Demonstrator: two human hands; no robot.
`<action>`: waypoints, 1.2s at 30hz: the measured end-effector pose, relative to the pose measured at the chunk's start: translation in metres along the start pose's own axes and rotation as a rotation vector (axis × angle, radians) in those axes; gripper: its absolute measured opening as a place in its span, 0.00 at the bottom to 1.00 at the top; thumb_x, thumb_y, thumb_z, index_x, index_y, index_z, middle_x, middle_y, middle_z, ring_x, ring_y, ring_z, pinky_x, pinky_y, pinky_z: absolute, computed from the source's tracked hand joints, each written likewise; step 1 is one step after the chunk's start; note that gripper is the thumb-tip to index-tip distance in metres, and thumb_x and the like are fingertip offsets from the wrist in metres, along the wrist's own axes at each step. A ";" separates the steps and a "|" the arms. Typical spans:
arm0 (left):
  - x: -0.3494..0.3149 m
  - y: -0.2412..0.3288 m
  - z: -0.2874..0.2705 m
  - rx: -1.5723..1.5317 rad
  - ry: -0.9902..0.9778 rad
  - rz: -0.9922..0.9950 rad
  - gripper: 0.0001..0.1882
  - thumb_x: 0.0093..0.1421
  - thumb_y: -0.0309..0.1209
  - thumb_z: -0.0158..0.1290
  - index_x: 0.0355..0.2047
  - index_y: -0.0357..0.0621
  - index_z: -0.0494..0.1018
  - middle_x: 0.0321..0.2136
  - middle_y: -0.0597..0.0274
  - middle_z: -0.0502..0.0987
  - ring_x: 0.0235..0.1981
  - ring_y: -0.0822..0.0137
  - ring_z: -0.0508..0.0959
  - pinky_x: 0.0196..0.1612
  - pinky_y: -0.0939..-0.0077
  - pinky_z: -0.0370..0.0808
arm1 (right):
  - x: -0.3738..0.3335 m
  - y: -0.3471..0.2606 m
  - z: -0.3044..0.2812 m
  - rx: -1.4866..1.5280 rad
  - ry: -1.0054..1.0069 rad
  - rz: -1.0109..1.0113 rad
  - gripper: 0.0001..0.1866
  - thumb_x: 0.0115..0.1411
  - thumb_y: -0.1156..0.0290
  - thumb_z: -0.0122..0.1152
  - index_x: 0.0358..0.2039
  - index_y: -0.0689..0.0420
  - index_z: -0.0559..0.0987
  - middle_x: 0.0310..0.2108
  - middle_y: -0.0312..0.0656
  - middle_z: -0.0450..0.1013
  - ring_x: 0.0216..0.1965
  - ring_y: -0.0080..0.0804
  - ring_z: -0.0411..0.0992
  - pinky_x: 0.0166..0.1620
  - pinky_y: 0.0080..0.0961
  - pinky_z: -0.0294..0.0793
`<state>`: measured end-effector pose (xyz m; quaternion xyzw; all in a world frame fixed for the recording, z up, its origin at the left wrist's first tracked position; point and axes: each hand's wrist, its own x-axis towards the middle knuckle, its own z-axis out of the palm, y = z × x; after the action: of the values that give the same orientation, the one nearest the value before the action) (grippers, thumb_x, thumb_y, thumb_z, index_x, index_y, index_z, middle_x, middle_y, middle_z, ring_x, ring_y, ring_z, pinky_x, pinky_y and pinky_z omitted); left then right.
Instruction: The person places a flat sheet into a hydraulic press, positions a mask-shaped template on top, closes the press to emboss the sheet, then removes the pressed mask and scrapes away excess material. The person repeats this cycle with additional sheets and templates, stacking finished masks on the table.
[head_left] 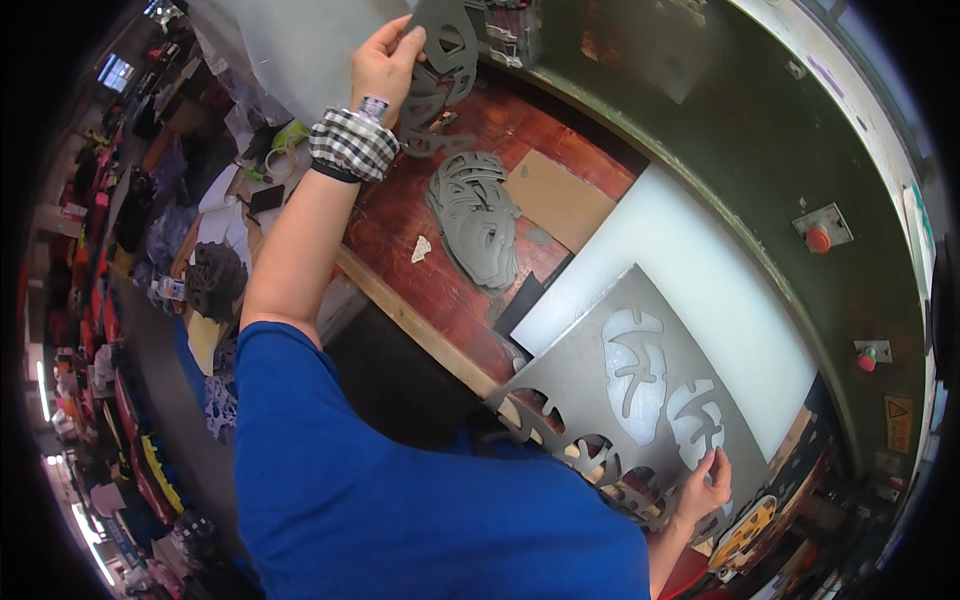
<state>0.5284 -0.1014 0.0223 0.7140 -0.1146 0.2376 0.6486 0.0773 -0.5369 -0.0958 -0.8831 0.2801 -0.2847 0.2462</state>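
Note:
My left hand is raised at the top of the view, its fingers closed on the edge of a dark grey cut-out scrap full of curved holes. Lower right, my right hand pinches thumb and finger at a large flat grey sheet, by the lower of its two big shaped openings. That sheet lies partly over a white board, with rows of cut holes along its near edge. Between my hands, a pile of grey cut pieces rests on the red-brown table.
A brown cardboard piece lies beside the pile. A dark green machine body with red buttons borders the far and right sides. Translucent sheeting hangs at upper left. A cluttered bench with a phone stands left.

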 end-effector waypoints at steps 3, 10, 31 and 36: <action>-0.002 -0.003 0.007 -0.039 0.040 0.014 0.17 0.62 0.29 0.54 0.48 0.32 0.74 0.32 0.67 0.79 0.30 0.80 0.74 0.35 0.84 0.72 | 0.007 -0.003 -0.002 -0.054 -0.024 -0.035 0.07 0.59 0.76 0.60 0.35 0.67 0.79 0.27 0.46 0.75 0.26 0.33 0.72 0.33 0.26 0.71; -0.054 -0.015 0.015 0.248 -0.165 0.460 0.16 0.57 0.22 0.52 0.48 0.39 0.74 0.31 0.55 0.76 0.30 0.68 0.76 0.35 0.76 0.73 | 0.008 -0.004 -0.002 -0.114 -0.056 -0.030 0.07 0.59 0.75 0.60 0.34 0.66 0.79 0.26 0.45 0.76 0.26 0.33 0.73 0.32 0.25 0.72; -0.350 0.026 0.043 0.376 -0.661 -0.102 0.23 0.56 0.27 0.56 0.53 0.36 0.69 0.37 0.48 0.75 0.39 0.49 0.76 0.44 0.65 0.74 | -0.054 0.206 -0.117 -0.711 0.101 0.432 0.24 0.57 0.62 0.61 0.48 0.68 0.75 0.44 0.57 0.75 0.41 0.50 0.74 0.47 0.39 0.72; -0.385 0.063 0.048 0.233 -0.392 -0.531 0.27 0.59 0.26 0.55 0.58 0.39 0.63 0.31 0.54 0.75 0.33 0.65 0.77 0.40 0.73 0.74 | -0.045 0.222 -0.104 0.332 0.158 0.722 0.15 0.64 0.59 0.57 0.35 0.60 0.77 0.20 0.33 0.66 0.18 0.19 0.61 0.20 0.19 0.60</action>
<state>0.1765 -0.2125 -0.1131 0.8202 -0.0193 -0.0696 0.5675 -0.0983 -0.6975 -0.1698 -0.6517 0.5403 -0.2882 0.4475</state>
